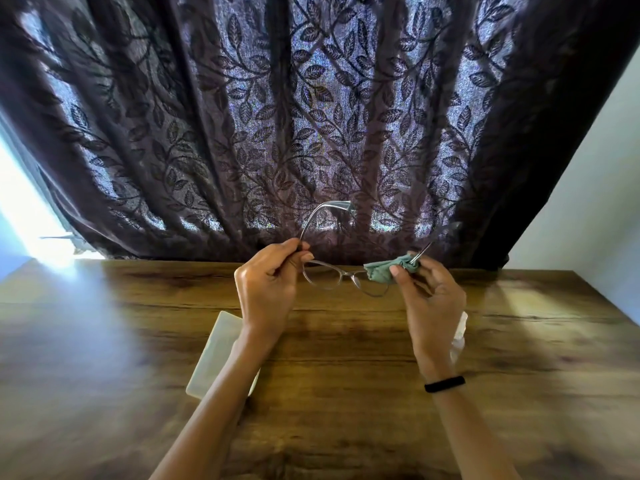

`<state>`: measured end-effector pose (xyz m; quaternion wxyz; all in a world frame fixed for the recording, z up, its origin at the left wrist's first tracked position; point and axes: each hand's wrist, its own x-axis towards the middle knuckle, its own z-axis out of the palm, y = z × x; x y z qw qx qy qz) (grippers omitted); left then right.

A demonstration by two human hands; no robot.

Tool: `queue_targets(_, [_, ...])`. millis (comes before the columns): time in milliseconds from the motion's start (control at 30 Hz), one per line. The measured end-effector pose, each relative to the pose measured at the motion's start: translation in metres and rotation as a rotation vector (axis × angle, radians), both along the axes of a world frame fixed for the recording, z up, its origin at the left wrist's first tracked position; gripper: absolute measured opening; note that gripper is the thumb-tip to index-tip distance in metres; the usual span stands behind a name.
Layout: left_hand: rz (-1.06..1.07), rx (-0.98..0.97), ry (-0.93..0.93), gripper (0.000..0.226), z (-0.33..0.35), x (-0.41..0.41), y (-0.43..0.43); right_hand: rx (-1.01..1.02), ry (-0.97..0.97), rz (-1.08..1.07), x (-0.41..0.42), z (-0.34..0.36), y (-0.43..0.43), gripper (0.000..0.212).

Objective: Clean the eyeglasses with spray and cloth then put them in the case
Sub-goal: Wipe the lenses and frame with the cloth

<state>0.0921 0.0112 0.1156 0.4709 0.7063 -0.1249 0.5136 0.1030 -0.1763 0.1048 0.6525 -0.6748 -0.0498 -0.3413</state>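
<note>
Clear-framed eyeglasses (341,276) are held up above the wooden table (346,393), arms unfolded and pointing away from me. My left hand (266,282) pinches the left hinge end of the frame. My right hand (431,299) holds a bunched green cloth (384,271) wrapped around the right arm of the glasses near its hinge. A pale translucent case (216,355) lies closed on the table under my left forearm. A clear spray bottle (459,336) lies behind my right wrist, mostly hidden.
A dark leaf-patterned curtain (311,126) hangs along the table's far edge. Bright light comes in at the left. A white wall (595,188) stands to the right. A black band (444,383) sits on my right wrist.
</note>
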Motion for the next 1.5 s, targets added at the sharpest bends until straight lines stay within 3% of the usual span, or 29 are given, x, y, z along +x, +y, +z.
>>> queue_targets(200, [0.003, 0.024, 0.007, 0.017, -0.003, -0.001, 0.003, -0.038, 0.091, 0.031, -0.002, -0.008, 0.003, 0.029])
queue_targets(667, [0.076, 0.234, 0.079, 0.02, -0.01, -0.003, 0.008, -0.094, -0.115, -0.06, -0.004, 0.024, -0.012, 0.029])
queue_targets(800, [0.109, 0.267, 0.054, 0.016, -0.009, -0.004, 0.006, -0.085, -0.212, -0.061, -0.007, 0.03, -0.016, 0.032])
queue_targets(1067, [0.127, 0.2, 0.059, 0.018, -0.01, -0.001, 0.005, -0.323, -0.579, -0.177, -0.011, 0.031, -0.021, 0.028])
queue_targets(1233, [0.082, 0.067, 0.092, 0.022, -0.011, 0.0, 0.005, -0.189, -0.619, -0.12, -0.016, 0.032, -0.016, 0.03])
queue_targets(1500, [0.127, -0.025, 0.176, 0.02, -0.016, -0.001, 0.01, 0.084, -0.403, 0.077, -0.02, 0.04, -0.016, 0.022])
